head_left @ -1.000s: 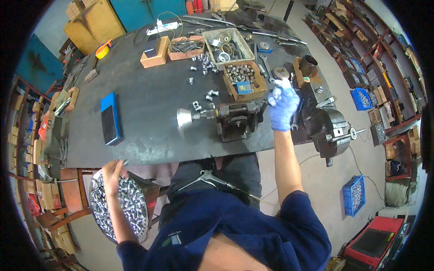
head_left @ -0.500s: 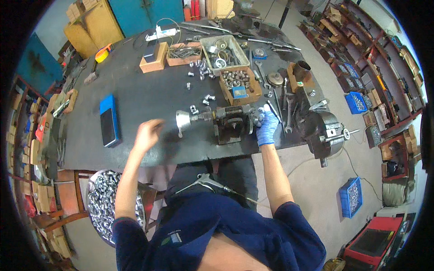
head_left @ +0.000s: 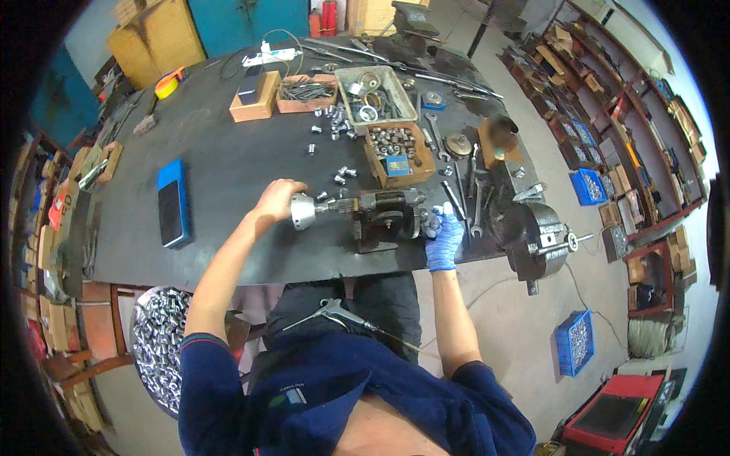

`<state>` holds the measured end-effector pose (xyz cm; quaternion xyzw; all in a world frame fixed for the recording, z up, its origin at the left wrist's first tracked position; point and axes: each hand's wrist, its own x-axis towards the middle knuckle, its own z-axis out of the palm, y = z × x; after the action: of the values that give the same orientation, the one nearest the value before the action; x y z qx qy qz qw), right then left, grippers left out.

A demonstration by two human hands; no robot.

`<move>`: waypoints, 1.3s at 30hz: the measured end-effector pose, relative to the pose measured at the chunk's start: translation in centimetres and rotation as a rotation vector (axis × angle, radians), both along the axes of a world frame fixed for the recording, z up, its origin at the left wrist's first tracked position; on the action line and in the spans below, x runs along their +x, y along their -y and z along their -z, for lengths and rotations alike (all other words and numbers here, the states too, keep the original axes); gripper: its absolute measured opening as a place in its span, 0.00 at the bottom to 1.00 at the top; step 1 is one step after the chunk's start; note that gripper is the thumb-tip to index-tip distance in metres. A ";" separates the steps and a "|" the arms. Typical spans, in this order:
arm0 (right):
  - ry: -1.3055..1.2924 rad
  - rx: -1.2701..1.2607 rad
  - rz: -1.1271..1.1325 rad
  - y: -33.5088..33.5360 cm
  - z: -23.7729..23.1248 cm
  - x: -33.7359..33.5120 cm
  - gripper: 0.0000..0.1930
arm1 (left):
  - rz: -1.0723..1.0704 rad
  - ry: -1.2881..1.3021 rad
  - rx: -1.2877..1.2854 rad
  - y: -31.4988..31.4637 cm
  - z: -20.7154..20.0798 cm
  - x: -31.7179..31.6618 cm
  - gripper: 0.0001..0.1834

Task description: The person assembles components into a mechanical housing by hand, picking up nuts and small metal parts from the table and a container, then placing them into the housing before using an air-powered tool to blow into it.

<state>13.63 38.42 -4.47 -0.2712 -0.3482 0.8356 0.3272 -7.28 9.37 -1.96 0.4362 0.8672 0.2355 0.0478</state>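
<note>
On the bench's near edge stands a dark metal hand-cranked machine [head_left: 388,216], with a shaft running left to a silver cup-shaped head [head_left: 303,212]. My bare left hand [head_left: 278,199] is at the open left side of this head, fingers curled over its far rim; the fingertips are partly hidden. At the machine's right end, my right hand [head_left: 445,242], in a blue-and-white striped glove, closes round a metal knob [head_left: 432,226]. Several small shiny metal fittings [head_left: 344,175] lie just beyond the shaft.
Beyond the machine are a cardboard box [head_left: 391,179] of fittings and a grey tray [head_left: 344,72]. Wrenches [head_left: 477,220] and a bench vise [head_left: 536,239] lie to the right. A blue phone-like device [head_left: 173,205] rests left. An air gun [head_left: 331,308] lies across my lap, near a basin of fittings [head_left: 158,353].
My left hand has moved right and away from me, from bare bench to the silver head. The head has turned. My right hand stays at the knob; the whole view has shifted slightly.
</note>
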 end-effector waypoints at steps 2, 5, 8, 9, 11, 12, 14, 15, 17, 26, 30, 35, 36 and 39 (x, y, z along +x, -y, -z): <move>0.029 0.010 -0.014 0.0 0.2 0.0 0.11 | -0.153 0.209 0.110 2.1 -0.5 1.1 0.13; 0.020 -0.015 -0.047 0.3 -0.1 0.1 0.12 | -0.227 0.750 0.589 4.8 -2.2 3.9 0.10; -0.002 -0.003 -0.067 0.3 -0.3 0.1 0.13 | -0.138 0.885 0.817 6.4 -4.8 6.9 0.11; 0.027 0.027 -0.020 1.2 -1.5 0.0 0.13 | -0.126 0.899 0.868 6.6 -5.6 7.8 0.12; 0.015 0.050 -0.044 1.0 -1.2 0.1 0.13 | -0.075 0.893 0.936 6.3 -6.7 8.8 0.12; 0.008 0.039 -0.034 1.1 -1.6 0.2 0.14 | -0.076 0.894 0.951 5.8 -6.9 9.0 0.12; -0.003 0.072 -0.115 0.0 -0.5 0.4 0.13 | -0.068 0.898 0.976 4.7 -7.3 9.3 0.12; -0.014 0.059 -0.115 0.1 -0.4 0.3 0.14 | -0.085 0.875 0.971 4.3 -7.0 9.4 0.11; -0.018 0.055 -0.131 0.0 -0.6 0.3 0.15 | -0.049 0.908 1.001 4.4 -6.2 9.2 0.11; -0.021 0.071 -0.270 -0.4 -3.8 2.7 0.19 | 0.076 0.935 0.948 4.7 -6.1 8.2 0.11; -0.085 0.248 -0.231 0.4 -9.1 2.0 0.21 | 0.088 0.899 0.940 4.3 -5.8 8.0 0.11; -0.265 0.037 -0.453 -2.9 -10.1 -4.6 0.22 | 0.018 0.736 0.876 4.8 -6.4 8.5 0.11; -0.284 -0.046 -0.471 -3.7 -9.3 -6.1 0.22 | 0.009 0.765 0.878 4.6 -6.2 8.5 0.12; -0.190 -0.026 -0.457 -5.4 -5.6 -8.7 0.22 | 0.012 0.787 0.882 4.5 -6.3 8.3 0.12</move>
<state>4.89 43.83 1.10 -0.1099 -0.3576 0.9140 0.1573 1.07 4.90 4.33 0.2999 0.6019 0.7176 0.1814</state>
